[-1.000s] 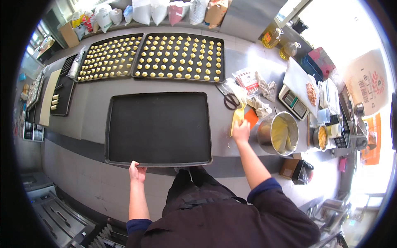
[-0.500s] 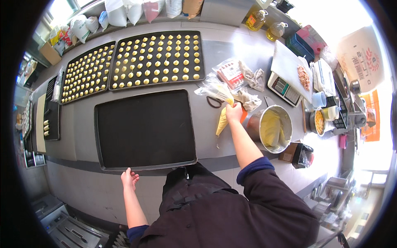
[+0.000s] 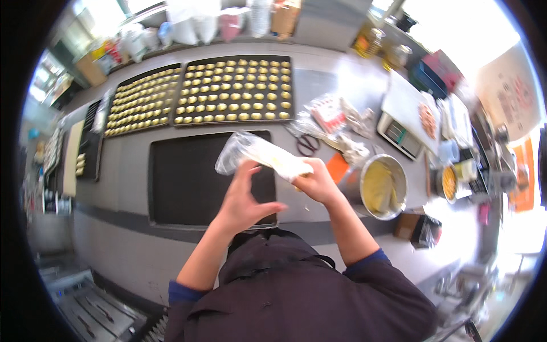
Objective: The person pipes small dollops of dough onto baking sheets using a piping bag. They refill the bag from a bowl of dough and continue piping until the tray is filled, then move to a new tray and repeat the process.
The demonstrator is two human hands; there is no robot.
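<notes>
My right hand (image 3: 317, 181) grips a clear piping bag (image 3: 272, 158) with pale yellow batter in it. The bag's loose plastic end trails to the left, over a bare black baking tray (image 3: 194, 176). Close beside that end, my left hand (image 3: 242, 199) is raised above the tray, thumb and fingers spread, holding nothing. Right of my right hand stands a metal pot (image 3: 401, 191) with yellow batter coating its inside. An orange scraper (image 3: 337, 167) lies between the hand and the pot.
Behind the bare tray, two trays (image 3: 235, 117) (image 3: 138, 131) carry rows of piped yellow mounds. Scissors (image 3: 307, 145), a plastic packet (image 3: 327, 114) and a crumpled cloth (image 3: 353, 149) lie near the pot. A scale (image 3: 399, 137) stands at the right, oil bottles (image 3: 396, 57) behind it.
My right hand has lifted the piping bag and turned it so its loose end points left. My left hand has left the tray's front edge and risen beside the bag, fingers spread.
</notes>
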